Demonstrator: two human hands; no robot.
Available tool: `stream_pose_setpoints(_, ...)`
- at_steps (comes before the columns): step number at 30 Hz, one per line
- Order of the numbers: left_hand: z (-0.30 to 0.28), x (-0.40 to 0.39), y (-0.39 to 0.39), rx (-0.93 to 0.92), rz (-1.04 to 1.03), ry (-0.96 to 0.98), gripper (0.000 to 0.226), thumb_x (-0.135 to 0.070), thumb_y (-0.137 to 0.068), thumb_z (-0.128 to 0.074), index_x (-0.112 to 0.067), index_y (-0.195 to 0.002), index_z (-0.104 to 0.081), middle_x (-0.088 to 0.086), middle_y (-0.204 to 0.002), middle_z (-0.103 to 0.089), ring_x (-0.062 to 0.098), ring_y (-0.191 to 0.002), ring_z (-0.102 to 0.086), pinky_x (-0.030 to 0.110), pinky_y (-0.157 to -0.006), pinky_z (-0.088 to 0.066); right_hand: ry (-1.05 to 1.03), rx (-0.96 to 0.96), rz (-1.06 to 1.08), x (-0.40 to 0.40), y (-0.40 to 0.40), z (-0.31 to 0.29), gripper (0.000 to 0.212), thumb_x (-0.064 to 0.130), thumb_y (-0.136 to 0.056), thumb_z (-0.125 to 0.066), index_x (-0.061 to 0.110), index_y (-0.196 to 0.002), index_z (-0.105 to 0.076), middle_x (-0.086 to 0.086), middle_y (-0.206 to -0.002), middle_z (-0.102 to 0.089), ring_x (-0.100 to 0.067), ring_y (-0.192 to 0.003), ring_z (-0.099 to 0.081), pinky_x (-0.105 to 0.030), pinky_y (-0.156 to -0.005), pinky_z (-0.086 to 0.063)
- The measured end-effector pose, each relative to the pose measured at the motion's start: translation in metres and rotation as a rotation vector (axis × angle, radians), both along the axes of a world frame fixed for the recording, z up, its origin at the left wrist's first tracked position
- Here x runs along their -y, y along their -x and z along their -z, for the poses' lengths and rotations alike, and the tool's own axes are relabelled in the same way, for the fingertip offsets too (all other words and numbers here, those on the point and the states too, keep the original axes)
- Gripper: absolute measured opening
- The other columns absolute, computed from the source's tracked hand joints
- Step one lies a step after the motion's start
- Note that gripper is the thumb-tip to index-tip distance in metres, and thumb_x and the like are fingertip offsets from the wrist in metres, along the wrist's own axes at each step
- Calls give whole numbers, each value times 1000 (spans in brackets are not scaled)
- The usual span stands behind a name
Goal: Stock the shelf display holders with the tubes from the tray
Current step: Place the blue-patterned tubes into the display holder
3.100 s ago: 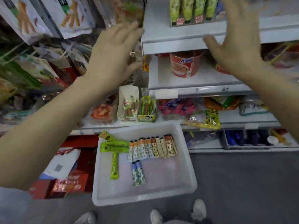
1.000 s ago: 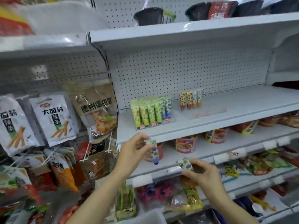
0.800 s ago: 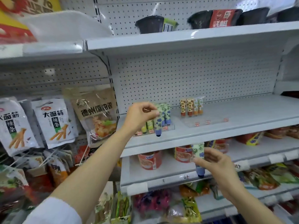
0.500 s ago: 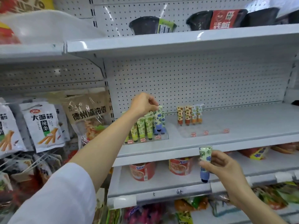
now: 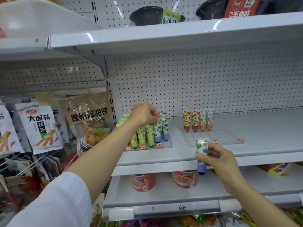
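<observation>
Two hands | left hand (image 5: 144, 114) pinches blue tube (image 5: 158, 130); right hand (image 5: 220, 158) grips tube (image 5: 202, 154)

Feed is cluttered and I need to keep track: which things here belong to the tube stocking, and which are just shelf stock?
Part of the job:
left hand pinching the blue-flower tube in the left holder
right hand holding a spare tube
right holder with four orange tubes

Just lying about:
red noodle cups
hanging snack bags
black bowls

Bare shelf (image 5: 262, 136) right of the orange tubes (image 5: 198, 119); upper shelf (image 5: 180, 35) overhangs it.
</observation>
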State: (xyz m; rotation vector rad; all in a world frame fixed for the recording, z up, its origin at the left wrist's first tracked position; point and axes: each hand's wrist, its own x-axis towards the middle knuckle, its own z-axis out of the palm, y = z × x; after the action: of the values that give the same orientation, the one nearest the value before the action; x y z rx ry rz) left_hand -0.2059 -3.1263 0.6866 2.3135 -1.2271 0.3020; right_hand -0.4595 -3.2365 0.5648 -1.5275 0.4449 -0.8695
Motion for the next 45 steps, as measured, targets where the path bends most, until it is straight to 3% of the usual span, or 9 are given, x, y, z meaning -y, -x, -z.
stream_pose_setpoints(5, 9, 5, -1, 42, -24, -13, 11, -45, -73, -79, -36, -78, -73, -20, -85, -71, 7, -96, -59, 30, -93, -22, 28, 25, -25, 15, -53, -26, 19, 2, -72, -78, 8, -83, -64, -5, -77, -67, -7, -66, -63, -18, -60, -54)
stream_pose_setpoints(8, 9, 7, -2, 48, -12, -24, 9, -42, -75, -79, -36, -77, -72, -21, -82, -70, 7, -96, -58, 31, -93, -21, 39, 31, -22, 26, -92, -36, 32, 11, -71, -82, 3, -96, -64, -24, -95, -65, -21, -81, -63, -38, -78, -59)
stream_pose_setpoints(11, 7, 7, -3, 107, -21, -63, 8, -40, -77, -77, -35, -80, -72, -21, -82, -69, 5, -95, -59, 32, -98, -21, 51, 40, -15, 30, -123, -41, 32, 13, -70, -82, 4, -94, -63, -16, -86, -64, -22, -79, -62, -47, -82, -57)
stream_pose_setpoints(18, 10, 8, -8, 182, -21, -143, 13, -42, -81, -74, -34, -91, -72, -20, -90, -70, 6, -96, -60, 36, -102, -22, 99, 45, 2, 30, -157, -33, 34, 15, -68, -85, 3, -78, -55, -6, -68, -48, -17, -66, -46, -37, -66, -48)
stream_pose_setpoints(20, 11, 8, -9, 176, -15, -131, 12, -42, -81, -73, -35, -90, -72, -20, -92, -70, 6, -98, -60, 36, -101, -23, 118, 46, -7, 30, -159, -29, 38, 15, -67, -85, -5, -84, -58, -9, -70, -52, -17, -66, -48, -32, -64, -48)
stream_pose_setpoints(32, 12, 6, -13, 109, 11, -98, 13, -41, -78, -77, -37, -89, -72, -19, -89, -69, 7, -100, -61, 34, -99, -26, 117, -34, -69, 17, -156, -17, 24, 3, -72, -80, 4, -93, -68, 1, -78, -66, -7, -68, -58, -15, -61, -48)
stream_pose_setpoints(36, 12, 5, -12, 102, 18, -104, 15, -42, -78, -77, -36, -91, -72, -18, -91, -71, 8, -99, -61, 33, -96, -25, 125, -47, -76, 16, -152, -22, 18, 1, -74, -77, 11, -82, -65, 6, -70, -62, -3, -62, -55, -9, -55, -45)
stream_pose_setpoints(40, 13, 7, -10, 88, 25, -108, 17, -43, -77, -77, -36, -91, -72, -18, -89, -71, 8, -98, -62, 35, -98, -28, 158, -73, -66, 16, -149, -24, 24, 3, -74, -78, 4, -95, -68, -6, -86, -70, -11, -74, -61, -16, -65, -52)
stream_pose_setpoints(45, 13, 6, -9, 64, 38, -80, 16, -42, -75, -80, -37, -86, -71, -18, -84, -71, 4, -90, -65, 40, -103, -37, 189, -79, -47, 17, -144, -29, 33, 6, -71, -81, 9, -99, -66, -4, -90, -68, -14, -82, -62, -19, -73, -52)
